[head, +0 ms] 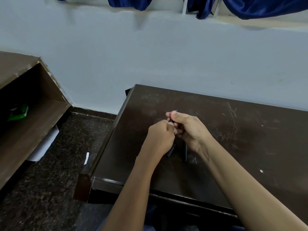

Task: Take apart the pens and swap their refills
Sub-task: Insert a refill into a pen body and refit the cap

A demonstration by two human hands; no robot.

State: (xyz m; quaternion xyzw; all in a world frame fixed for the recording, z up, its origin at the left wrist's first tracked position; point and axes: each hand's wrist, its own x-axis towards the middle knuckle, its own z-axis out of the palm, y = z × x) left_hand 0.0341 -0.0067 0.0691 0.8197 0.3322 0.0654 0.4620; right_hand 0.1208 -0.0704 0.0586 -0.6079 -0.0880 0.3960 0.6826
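My left hand (160, 139) and my right hand (188, 129) meet over the middle of the dark brown table (233, 139). Both are closed on a small dark pen (171, 121), of which only a short black piece shows between the fingertips. A dark pen part (171, 150) sticks out below my left hand, over the table. Another thin dark piece (185, 151) lies on the table just below my right hand. A tiny blue tip (176, 111) shows above my right thumb. Most of the pen is hidden by my fingers.
The table's left edge (113, 130) drops to a dark speckled floor (66, 147) with white paper scraps (86, 158). A brown wooden shelf unit (33, 114) stands at the left with a green packet (18, 112) inside. A pale wall (150, 55) runs behind.
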